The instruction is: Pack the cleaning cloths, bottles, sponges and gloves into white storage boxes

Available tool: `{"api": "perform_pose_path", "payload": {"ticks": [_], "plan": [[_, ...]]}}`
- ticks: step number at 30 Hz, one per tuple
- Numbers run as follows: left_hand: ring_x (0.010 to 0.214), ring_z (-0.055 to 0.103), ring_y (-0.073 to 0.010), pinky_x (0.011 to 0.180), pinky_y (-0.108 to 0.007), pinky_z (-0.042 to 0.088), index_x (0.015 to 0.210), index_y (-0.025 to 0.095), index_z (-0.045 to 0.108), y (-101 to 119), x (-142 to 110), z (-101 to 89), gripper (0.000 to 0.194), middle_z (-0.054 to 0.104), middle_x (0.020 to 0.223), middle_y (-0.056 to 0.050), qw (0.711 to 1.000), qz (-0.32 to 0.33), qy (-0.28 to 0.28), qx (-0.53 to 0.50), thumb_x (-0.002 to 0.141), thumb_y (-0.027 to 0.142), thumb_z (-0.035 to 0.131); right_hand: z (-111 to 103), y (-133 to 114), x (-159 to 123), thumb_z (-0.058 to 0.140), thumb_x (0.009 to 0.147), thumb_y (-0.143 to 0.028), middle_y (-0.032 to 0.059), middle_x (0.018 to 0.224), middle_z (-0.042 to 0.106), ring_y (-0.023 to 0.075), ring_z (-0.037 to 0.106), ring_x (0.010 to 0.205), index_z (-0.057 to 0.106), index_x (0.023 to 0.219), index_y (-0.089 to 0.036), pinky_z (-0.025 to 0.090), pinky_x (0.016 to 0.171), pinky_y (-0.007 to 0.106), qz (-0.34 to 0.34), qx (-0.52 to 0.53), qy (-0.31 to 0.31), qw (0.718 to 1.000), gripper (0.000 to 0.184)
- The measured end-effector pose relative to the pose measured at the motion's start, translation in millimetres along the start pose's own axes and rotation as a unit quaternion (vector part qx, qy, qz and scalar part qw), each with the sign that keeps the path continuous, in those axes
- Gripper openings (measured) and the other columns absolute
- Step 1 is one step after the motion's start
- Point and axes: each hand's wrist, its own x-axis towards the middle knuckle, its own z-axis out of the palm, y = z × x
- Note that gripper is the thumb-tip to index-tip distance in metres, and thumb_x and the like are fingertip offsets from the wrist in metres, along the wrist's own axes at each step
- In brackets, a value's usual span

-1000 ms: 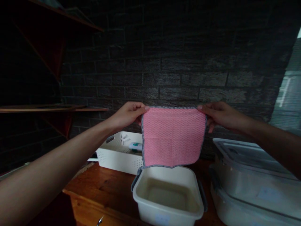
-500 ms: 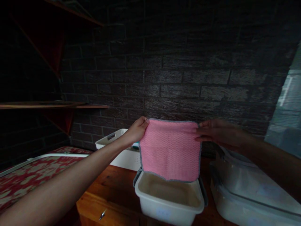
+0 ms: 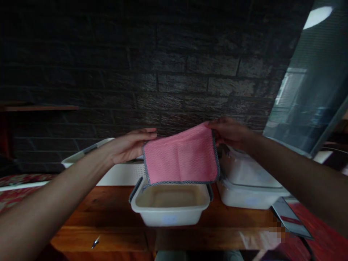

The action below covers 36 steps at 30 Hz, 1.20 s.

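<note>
A pink textured cloth (image 3: 179,159) with a dark checked border hangs above a white plastic tub (image 3: 170,214) with grey side handles. My right hand (image 3: 227,132) pinches the cloth's upper right corner. Beside the upper left corner, my left hand (image 3: 133,145) has its fingers stretched out, and that corner sags lower than the right one. Whether the left fingers still touch the fabric is hard to tell. The tub is uncovered, and the lower edge of the cloth overlaps its back rim.
A white perforated basket (image 3: 116,174) stands behind on the left. Two stacked lidded containers (image 3: 247,195) are to the right on the wooden table (image 3: 103,214). A flat dark-edged device (image 3: 293,217) lies at the right. A brick wall (image 3: 174,79) rises behind.
The view has turned right. The cloth went from being stretched between both hands to sloping, its left corner lower. My left hand's fingers have opened out; my right hand now pinches the corner.
</note>
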Motion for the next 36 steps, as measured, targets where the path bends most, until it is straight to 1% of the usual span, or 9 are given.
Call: {"api": "perform_pose_path", "payload": {"ticks": [4, 8, 10, 16, 20, 25, 28, 32, 36], "plan": [[0.103, 0.074, -0.0242, 0.083, -0.028, 0.061, 0.150, 0.031, 0.043, -2.3, -5.0, -0.9, 0.102, 0.073, 0.123, -0.011, 0.996, -0.001, -0.069, 0.057, 0.063, 0.003, 0.087, -13.9, -6.9, 6.8, 0.070, 0.089, -0.016, 0.0054, 0.086, 0.074, 0.0110, 0.066, 0.068, 0.068, 0.092, -0.015, 0.056, 0.060, 0.019, -0.002, 0.033, 0.013, 0.999, 0.003], [0.104, 0.074, -0.0246, 0.087, -0.031, 0.060, 0.147, 0.027, 0.048, -12.3, 0.6, -5.5, 0.092, 0.077, 0.115, -0.009, 0.989, 0.020, -0.033, 0.140, 0.066, 0.016, 0.090, -17.9, -2.8, 4.3, 0.080, 0.074, -0.002, 0.0034, 0.096, 0.075, 0.0125, 0.069, 0.081, 0.054, 0.130, -0.016, 0.055, 0.063, 0.018, -0.013, 0.056, 0.035, 0.998, 0.063], [0.102, 0.074, -0.0234, 0.087, -0.030, 0.059, 0.144, 0.025, 0.052, -15.3, 4.3, -10.1, 0.084, 0.078, 0.109, -0.009, 0.983, 0.031, -0.013, 0.179, 0.069, 0.025, 0.090, -18.1, 2.4, 3.9, 0.079, 0.075, -0.003, 0.0007, 0.089, 0.074, 0.0128, 0.069, 0.078, 0.047, 0.139, -0.018, 0.054, 0.061, 0.019, -0.042, 0.041, 0.020, 0.998, 0.073], [0.083, 0.072, -0.0168, 0.071, -0.024, 0.054, 0.124, 0.021, 0.067, -16.7, 2.2, -22.7, 0.049, 0.079, 0.098, -0.006, 0.972, 0.063, 0.000, 0.225, 0.081, 0.040, 0.080, -15.1, 14.2, 9.5, 0.078, 0.082, -0.020, -0.0069, 0.058, 0.062, 0.0116, 0.056, 0.050, 0.060, 0.131, -0.022, 0.053, 0.049, 0.023, -0.122, -0.135, 0.013, 0.983, 0.052], [0.081, 0.070, -0.0131, 0.073, -0.021, 0.053, 0.103, 0.018, 0.074, -15.6, -4.9, -27.3, 0.029, 0.078, 0.095, -0.006, 0.983, 0.093, 0.022, 0.158, 0.081, 0.037, 0.081, -15.6, 15.4, 8.2, 0.076, 0.085, -0.041, 0.0066, 0.085, 0.076, 0.0161, 0.067, 0.069, 0.076, 0.100, -0.016, 0.055, 0.058, 0.026, -0.071, -0.144, -0.014, 0.987, 0.030], [0.085, 0.073, -0.0161, 0.082, -0.028, 0.056, 0.107, 0.018, 0.075, -11.5, -14.3, -35.1, 0.038, 0.079, 0.097, -0.008, 0.984, 0.105, -0.003, 0.147, 0.071, 0.025, 0.088, -19.9, 16.6, 2.5, 0.085, 0.077, -0.039, 0.0096, 0.113, 0.076, 0.0219, 0.070, 0.103, 0.077, 0.107, -0.017, 0.052, 0.096, 0.034, -0.046, -0.051, -0.091, 0.993, 0.039], [0.083, 0.073, -0.0164, 0.081, -0.029, 0.056, 0.113, 0.019, 0.074, -11.2, -18.6, -38.6, 0.045, 0.079, 0.096, -0.007, 0.979, 0.114, -0.017, 0.167, 0.070, 0.023, 0.088, -19.1, 20.0, 1.0, 0.091, 0.065, -0.030, 0.0074, 0.109, 0.077, 0.0213, 0.071, 0.098, 0.074, 0.114, -0.019, 0.054, 0.093, 0.034, -0.028, -0.072, -0.095, 0.993, 0.053], [0.076, 0.070, -0.0156, 0.073, -0.028, 0.054, 0.120, 0.021, 0.073, -12.2, -21.3, -40.6, 0.045, 0.078, 0.089, -0.004, 0.963, 0.149, -0.013, 0.226, 0.077, 0.029, 0.084, -18.8, 27.0, 1.6, 0.090, 0.066, -0.035, 0.0057, 0.100, 0.078, 0.0225, 0.072, 0.091, 0.072, 0.120, -0.020, 0.055, 0.084, 0.035, -0.056, -0.110, -0.079, 0.989, 0.058], [0.070, 0.066, -0.0156, 0.066, -0.027, 0.050, 0.114, 0.020, 0.076, -12.4, -20.9, -44.9, 0.036, 0.075, 0.080, -0.003, 0.947, 0.176, -0.004, 0.268, 0.080, 0.034, 0.081, -22.6, 29.5, 1.2, 0.083, 0.076, -0.046, 0.0063, 0.091, 0.078, 0.0209, 0.069, 0.080, 0.079, 0.107, -0.019, 0.053, 0.072, 0.032, -0.085, -0.188, -0.081, 0.975, 0.042]]}}
